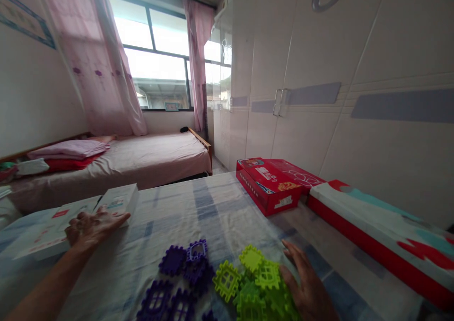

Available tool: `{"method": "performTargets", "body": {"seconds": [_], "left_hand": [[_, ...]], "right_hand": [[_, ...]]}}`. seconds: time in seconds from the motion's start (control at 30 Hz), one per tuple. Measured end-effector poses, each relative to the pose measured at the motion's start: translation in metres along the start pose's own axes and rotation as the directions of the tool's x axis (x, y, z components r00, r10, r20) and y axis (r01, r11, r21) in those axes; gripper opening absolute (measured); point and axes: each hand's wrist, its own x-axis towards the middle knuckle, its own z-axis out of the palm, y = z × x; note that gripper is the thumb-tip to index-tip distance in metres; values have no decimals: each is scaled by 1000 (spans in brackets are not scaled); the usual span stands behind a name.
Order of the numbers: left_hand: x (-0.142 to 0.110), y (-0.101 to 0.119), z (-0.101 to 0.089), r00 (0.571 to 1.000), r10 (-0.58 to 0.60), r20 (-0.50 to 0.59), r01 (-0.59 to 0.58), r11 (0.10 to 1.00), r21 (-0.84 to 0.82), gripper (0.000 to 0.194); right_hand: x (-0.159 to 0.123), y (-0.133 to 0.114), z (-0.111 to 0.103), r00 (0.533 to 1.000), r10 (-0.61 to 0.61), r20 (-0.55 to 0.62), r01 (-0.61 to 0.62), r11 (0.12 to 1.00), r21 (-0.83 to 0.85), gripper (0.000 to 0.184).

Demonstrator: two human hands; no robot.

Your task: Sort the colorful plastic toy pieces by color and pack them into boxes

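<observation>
At the left, my left hand lies over two white boxes, with its thumb pointing right and its fingers apart. One is a flat white box with red print; the other is a smaller white box beyond the thumb. My right hand rests at the right edge of a pile of green interlocking building tiles, fingers apart and slightly bent. Its palm is hidden. To the left of that pile sits a group of purple interlocking building tiles, some with window-shaped openings.
Everything stands on a bed-like surface with a checked cloth. A red box and a long red and white box line the right side. Beyond are a bed, a window and white wardrobes.
</observation>
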Motion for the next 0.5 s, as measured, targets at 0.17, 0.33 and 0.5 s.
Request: {"method": "performTargets", "body": {"seconds": [0.17, 0.33, 0.5], "left_hand": [[-31, 30, -3, 999, -12, 48, 2, 976, 217, 80], [-63, 68, 2, 975, 177, 133, -198, 966, 164, 83], [-95, 123, 5, 944, 287, 162, -309, 943, 127, 78]], "right_hand": [[1, -2, 0, 1000, -19, 4, 19, 1000, -9, 50], [1, -4, -1, 1000, -13, 13, 13, 1000, 1, 49], [0, -3, -1, 1000, -22, 11, 22, 1000, 11, 47]]}}
